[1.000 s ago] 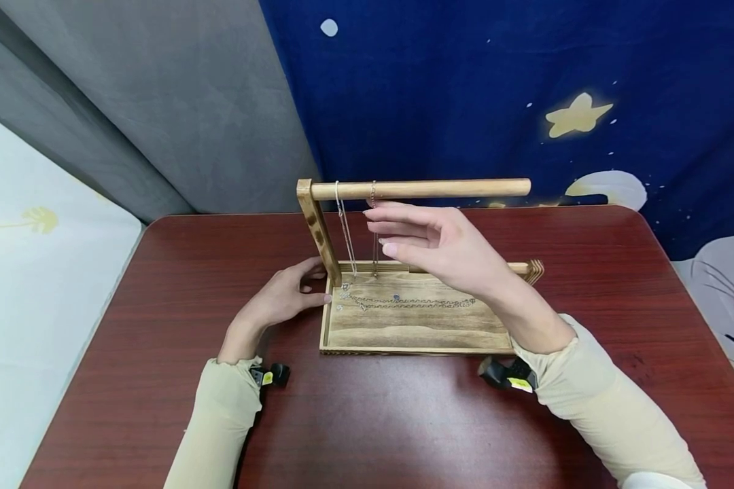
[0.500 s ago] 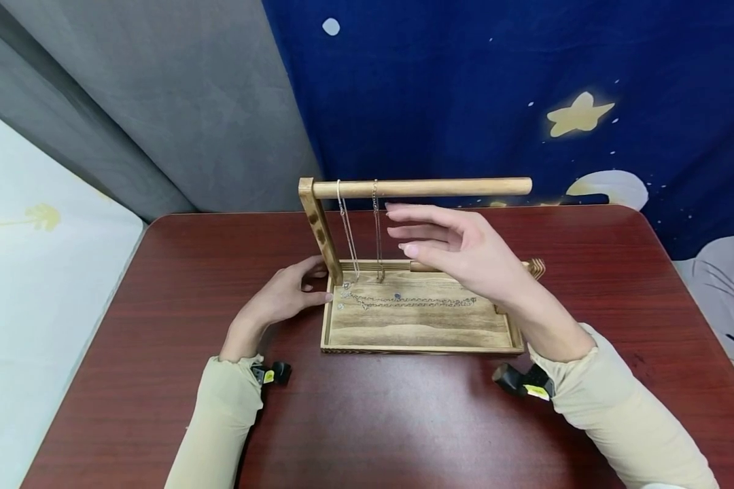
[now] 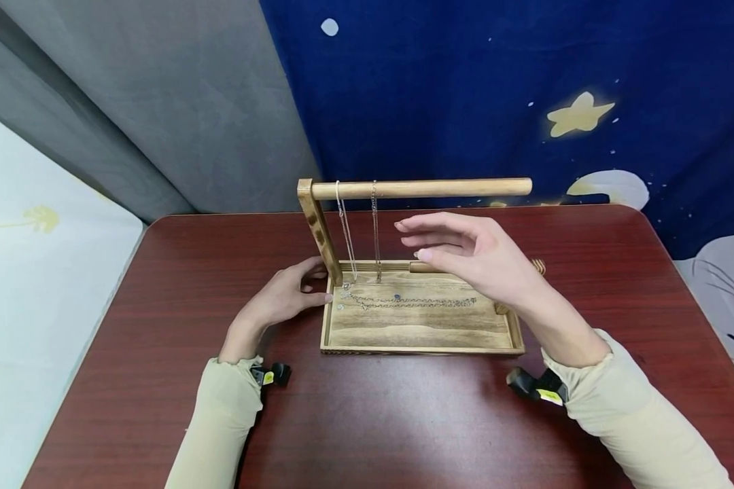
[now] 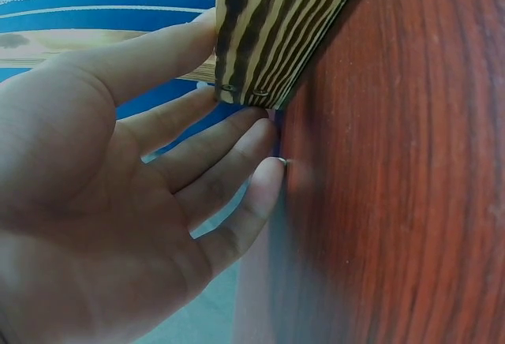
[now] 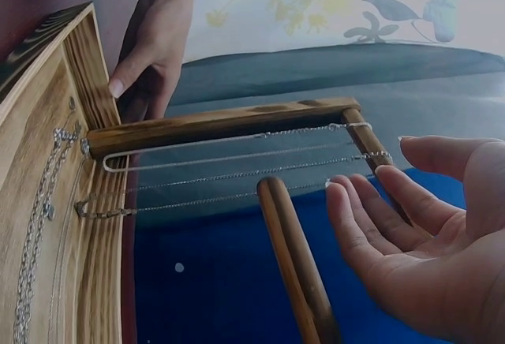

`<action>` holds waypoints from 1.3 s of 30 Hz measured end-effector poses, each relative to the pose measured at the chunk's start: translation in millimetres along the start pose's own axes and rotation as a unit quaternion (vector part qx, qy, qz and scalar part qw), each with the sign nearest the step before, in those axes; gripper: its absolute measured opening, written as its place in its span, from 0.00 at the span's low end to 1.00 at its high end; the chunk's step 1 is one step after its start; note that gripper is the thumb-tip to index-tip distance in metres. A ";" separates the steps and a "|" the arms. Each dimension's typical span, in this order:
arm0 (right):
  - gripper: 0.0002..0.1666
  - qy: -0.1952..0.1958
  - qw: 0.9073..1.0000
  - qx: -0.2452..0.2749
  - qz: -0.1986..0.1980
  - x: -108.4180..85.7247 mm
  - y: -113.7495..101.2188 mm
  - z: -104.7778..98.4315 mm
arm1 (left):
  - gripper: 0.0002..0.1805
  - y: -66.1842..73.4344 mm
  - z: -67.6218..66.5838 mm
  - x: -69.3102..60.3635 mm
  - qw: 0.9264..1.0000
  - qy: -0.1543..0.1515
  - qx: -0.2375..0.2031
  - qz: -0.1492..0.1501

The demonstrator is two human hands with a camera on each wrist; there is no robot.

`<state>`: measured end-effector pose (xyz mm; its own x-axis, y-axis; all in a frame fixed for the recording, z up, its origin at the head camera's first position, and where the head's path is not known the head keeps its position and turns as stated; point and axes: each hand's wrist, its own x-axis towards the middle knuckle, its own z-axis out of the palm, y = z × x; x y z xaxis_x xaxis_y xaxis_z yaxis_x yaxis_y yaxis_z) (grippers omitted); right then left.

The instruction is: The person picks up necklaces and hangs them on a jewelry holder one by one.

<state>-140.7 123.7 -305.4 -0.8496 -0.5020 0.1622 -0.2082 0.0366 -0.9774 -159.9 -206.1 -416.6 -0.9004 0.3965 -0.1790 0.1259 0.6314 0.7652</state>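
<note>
A wooden necklace stand (image 3: 421, 350) has a tray base, a left post and a top bar (image 3: 452, 188). Two thin necklaces hang from the bar, a silvery one (image 3: 346, 231) near the post and a darker chain (image 3: 376, 234) to its right. A chain necklace (image 3: 416, 303) lies stretched across the tray, with small pendants near its left end. My left hand (image 3: 281, 297) holds the stand's left end, thumb at the rim and fingers round the back corner. My right hand (image 3: 471, 255), fingers loosely bent, hovers over the tray's right side, apart from the hanging chains.
A lower wooden rod (image 3: 425, 267) crosses the back of the tray, partly behind my right hand. Everything stands on a dark red table (image 3: 379, 421). Behind it hang a grey curtain (image 3: 177, 102) and a blue starry one (image 3: 434, 81).
My right hand has let go of the darker chain and drawn away to the right and slightly down. That chain hangs free from the bar. My left hand has stayed in place.
</note>
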 end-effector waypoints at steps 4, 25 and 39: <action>0.22 0.004 1.000 -0.019 -0.001 -5.1 2.1 -5.8 | 0.36 -1.8 1.0 0.7 1.000 0.001 0.001 0.004; 0.22 0.022 0.998 -0.049 -0.012 -23.7 4.0 -19.7 | 0.36 -0.4 1.3 0.7 1.000 0.005 0.001 0.002; 0.23 0.032 0.997 -0.067 -0.011 -39.1 9.9 -27.6 | 0.36 -1.9 1.1 0.6 1.000 0.004 0.000 0.003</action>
<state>-122.9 167.5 -317.6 -0.8720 -0.4486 0.1958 -0.2869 0.1442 -0.9471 -160.3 -206.3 -418.8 -0.9029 0.3947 -0.1702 0.1304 0.6289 0.7665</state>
